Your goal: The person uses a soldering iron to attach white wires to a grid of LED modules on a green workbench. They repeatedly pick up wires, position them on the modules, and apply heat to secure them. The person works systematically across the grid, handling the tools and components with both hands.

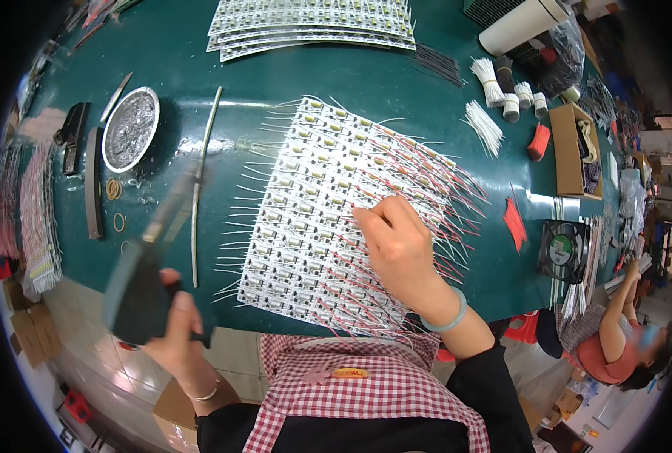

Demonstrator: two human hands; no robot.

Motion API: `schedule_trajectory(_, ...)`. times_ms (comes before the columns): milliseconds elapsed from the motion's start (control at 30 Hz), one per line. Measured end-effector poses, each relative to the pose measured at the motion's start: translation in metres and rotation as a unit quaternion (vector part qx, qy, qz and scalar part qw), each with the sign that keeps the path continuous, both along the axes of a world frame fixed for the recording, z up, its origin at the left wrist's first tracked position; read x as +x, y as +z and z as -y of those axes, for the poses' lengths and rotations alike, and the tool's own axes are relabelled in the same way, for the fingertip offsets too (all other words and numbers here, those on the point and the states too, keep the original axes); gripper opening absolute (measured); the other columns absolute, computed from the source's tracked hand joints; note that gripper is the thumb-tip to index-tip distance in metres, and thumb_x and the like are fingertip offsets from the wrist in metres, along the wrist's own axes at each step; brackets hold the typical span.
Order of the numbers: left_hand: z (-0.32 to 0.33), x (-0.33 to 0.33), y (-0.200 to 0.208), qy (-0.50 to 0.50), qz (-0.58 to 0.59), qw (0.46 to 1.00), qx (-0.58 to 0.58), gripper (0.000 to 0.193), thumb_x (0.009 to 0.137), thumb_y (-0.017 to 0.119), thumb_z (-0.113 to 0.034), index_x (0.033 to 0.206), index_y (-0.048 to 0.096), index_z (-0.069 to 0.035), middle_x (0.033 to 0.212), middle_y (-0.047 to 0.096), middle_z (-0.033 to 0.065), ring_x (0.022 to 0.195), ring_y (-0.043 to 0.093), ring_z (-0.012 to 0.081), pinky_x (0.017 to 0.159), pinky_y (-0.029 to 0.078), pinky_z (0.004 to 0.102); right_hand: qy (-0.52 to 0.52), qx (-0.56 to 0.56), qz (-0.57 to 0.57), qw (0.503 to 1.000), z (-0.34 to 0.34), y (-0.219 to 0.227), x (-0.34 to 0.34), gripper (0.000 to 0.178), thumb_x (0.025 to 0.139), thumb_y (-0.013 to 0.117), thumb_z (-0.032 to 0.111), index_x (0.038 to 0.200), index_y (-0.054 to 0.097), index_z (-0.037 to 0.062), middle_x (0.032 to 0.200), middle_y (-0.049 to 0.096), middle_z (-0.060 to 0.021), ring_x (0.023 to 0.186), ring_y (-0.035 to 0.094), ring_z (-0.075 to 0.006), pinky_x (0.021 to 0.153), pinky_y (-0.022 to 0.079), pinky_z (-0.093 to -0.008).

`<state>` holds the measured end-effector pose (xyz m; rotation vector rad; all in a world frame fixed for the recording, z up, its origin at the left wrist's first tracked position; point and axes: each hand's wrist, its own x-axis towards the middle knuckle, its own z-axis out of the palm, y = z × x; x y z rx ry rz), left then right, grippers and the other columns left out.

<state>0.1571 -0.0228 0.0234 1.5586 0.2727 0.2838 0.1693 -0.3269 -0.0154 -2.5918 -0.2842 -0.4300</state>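
My checked apron [366, 396] is nearest, below the edge of the green table [174, 260]. My left grip [181, 332] is closed round the handle of a black, pistol-shaped tool [136, 294]; it is blurred, its long tip slanting up toward a thin rod [195, 241] on the table. My right grip [400, 245] is narrow, the fingertips drawn together over the middle of the sheet [279, 245]; I cannot tell whether a wire is pinched there.

That sheet of white boards lies flat and slightly turned in front of me. White wires stick out past its left edge, and red wires [460, 185], with white among them, fan over its right half and beyond. A stack [313, 34] of similar sheets lies at the far side.

To the left, a round silvery bowl [109, 155] holds something grey and crumpled, too unclear to name. Rubber bands [113, 189] lie near it, beside a dark bar [94, 185].

To the right, an open box [565, 151] contains a cream cloth [586, 140] and a darker, patterned one [592, 175]. Beyond it, a clear bag [572, 45] has dark contents I cannot make out. White bundles [487, 81] stand near a white cylinder [519, 29], and a black fan [562, 249] sits on this side of the box.
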Motion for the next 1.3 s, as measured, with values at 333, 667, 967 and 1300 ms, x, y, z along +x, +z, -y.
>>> schedule_trajectory(333,0.033,-0.045,-0.011,-0.153,-0.166,0.974,0.025,0.044,0.078,0.074,0.008,0.121,0.064,0.005,0.107,0.069,0.013,0.069,0.063,0.0133,0.058,0.049,0.0228,0.004,-0.018,0.039,0.999,0.012,0.058,-0.023,0.029,0.071,0.069,-0.004,0.099,0.07,0.002,0.077,0.051,-0.0068,0.07,0.055,-0.0233,0.055,0.045,-0.0352)
schedule_trajectory(667,0.048,-0.038,0.001,-0.214,-0.051,0.958,0.182,0.023,0.077,0.077,0.005,0.099,0.071,0.007,0.092,0.071,0.0148,0.075,0.067,0.0214,0.068,0.054,0.0306,0.013,0.037,0.037,0.999,-0.011,-0.004,-0.014,0.023,0.073,0.067,-0.002,0.094,0.068,0.0044,0.074,0.047,-0.0057,0.066,0.053,-0.0215,0.052,0.042,-0.0345)
schedule_trajectory(967,0.051,-0.036,0.001,-0.251,-0.039,0.942,0.221,0.019,0.075,0.076,0.008,0.092,0.069,0.006,0.091,0.069,0.0153,0.075,0.067,0.0236,0.067,0.053,0.0316,0.013,0.023,0.027,0.999,-0.011,-0.006,-0.015,0.024,0.074,0.068,-0.002,0.097,0.07,0.0033,0.076,0.047,-0.0062,0.069,0.054,-0.0218,0.053,0.044,-0.0349)
schedule_trajectory(1300,0.054,-0.034,0.001,-0.242,-0.012,0.941,0.236,0.017,0.074,0.075,0.009,0.089,0.068,0.005,0.086,0.067,0.0135,0.07,0.065,0.0225,0.062,0.051,0.0312,0.013,0.024,0.028,0.999,-0.011,-0.004,-0.014,0.025,0.074,0.069,-0.001,0.098,0.07,0.0025,0.077,0.048,-0.0062,0.07,0.055,-0.0215,0.053,0.044,-0.0339)
